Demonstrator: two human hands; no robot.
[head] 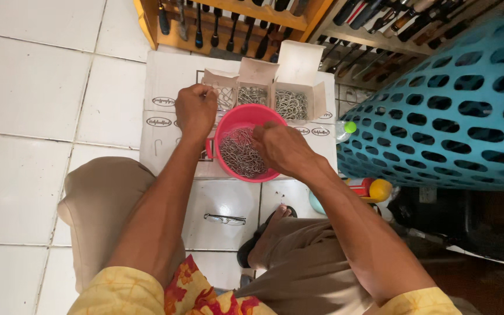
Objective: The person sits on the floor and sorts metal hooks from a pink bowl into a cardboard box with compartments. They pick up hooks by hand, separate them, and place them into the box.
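A pink plastic bowl (246, 116) full of small metal hooks (239, 154) sits on a flat white cardboard sheet (167, 76). My right hand (281, 146) reaches into the bowl from the right, fingers pinched among the hooks. My left hand (195, 108) hovers at the bowl's left rim, over the leftmost of three small open cardboard boxes (220, 87), fingers bunched; what it holds is hidden. The middle box (253, 93) and right box (291, 102) hold more metal hooks.
A blue perforated plastic basket (450, 111) stands at the right. A wooden rack of tools (234, 23) lines the back. Eyeglasses (224, 219) lie on the white tiled floor between my knees. A yellow and red bottle (374, 189) lies beside my right leg.
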